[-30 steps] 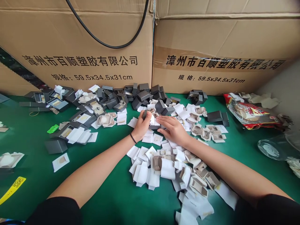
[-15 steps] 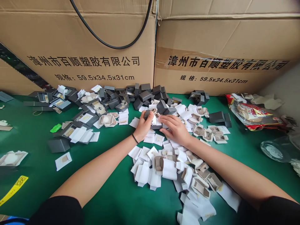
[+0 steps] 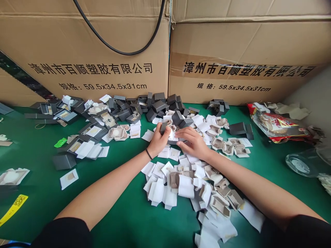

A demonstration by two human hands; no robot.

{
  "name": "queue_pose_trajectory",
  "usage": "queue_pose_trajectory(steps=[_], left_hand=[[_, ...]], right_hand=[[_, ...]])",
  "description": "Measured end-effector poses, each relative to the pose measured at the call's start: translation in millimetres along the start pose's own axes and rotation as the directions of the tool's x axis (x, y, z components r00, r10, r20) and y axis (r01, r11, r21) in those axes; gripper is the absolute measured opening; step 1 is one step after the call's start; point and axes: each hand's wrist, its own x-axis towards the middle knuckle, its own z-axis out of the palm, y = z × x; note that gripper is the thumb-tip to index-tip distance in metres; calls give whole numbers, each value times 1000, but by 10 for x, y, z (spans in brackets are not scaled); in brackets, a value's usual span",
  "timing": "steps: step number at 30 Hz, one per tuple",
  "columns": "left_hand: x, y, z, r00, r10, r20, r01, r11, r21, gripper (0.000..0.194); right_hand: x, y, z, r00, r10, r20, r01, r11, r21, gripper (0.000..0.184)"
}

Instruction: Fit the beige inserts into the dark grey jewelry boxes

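My left hand (image 3: 158, 140) is closed around a small dark grey box (image 3: 163, 128), its thumb pressed against white paper (image 3: 170, 134) at the box's opening. From the other side my right hand (image 3: 193, 143) grips the box's near edge between thumb and fingers. The palms hide much of the box. Beneath and in front of both hands lie printed white leaflets (image 3: 169, 153). Nearer to me spreads a heap of folded white papers and grey-brown card inserts (image 3: 186, 186).
More dark grey boxes (image 3: 159, 106) are piled along two large cartons (image 3: 103, 41) at the back of the green table (image 3: 116, 206). To the right lie a red food packet (image 3: 279, 124) and a clear glass jar (image 3: 300, 165). A black cable (image 3: 126, 53) hangs overhead.
Both hands stay around the same box, with only slight finger movement. The whole view has shifted a little.
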Motion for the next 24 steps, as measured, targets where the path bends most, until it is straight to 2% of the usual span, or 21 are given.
queue_pose_trajectory(steps=[4, 8, 16, 20, 24], left_hand=[[-48, 38, 5, 983, 112, 147, -123, 990, 66, 42], [-66, 62, 15, 957, 167, 236, -198, 973, 117, 42], [-77, 85, 24, 959, 152, 241, -187, 973, 133, 53], [-73, 64, 21, 960, 157, 234, -193, 972, 138, 49], [-68, 44, 23, 967, 149, 207, -179, 974, 136, 45]], right_hand=[[-5, -76, 28, 992, 118, -49, -114, 991, 75, 27], [-6, -89, 67, 987, 158, -44, -152, 983, 104, 26], [7, -91, 72, 983, 158, -93, -145, 980, 135, 28], [7, -97, 63, 983, 154, -101, -142, 983, 115, 27], [13, -86, 59, 992, 93, -89, -88, 995, 51, 24]])
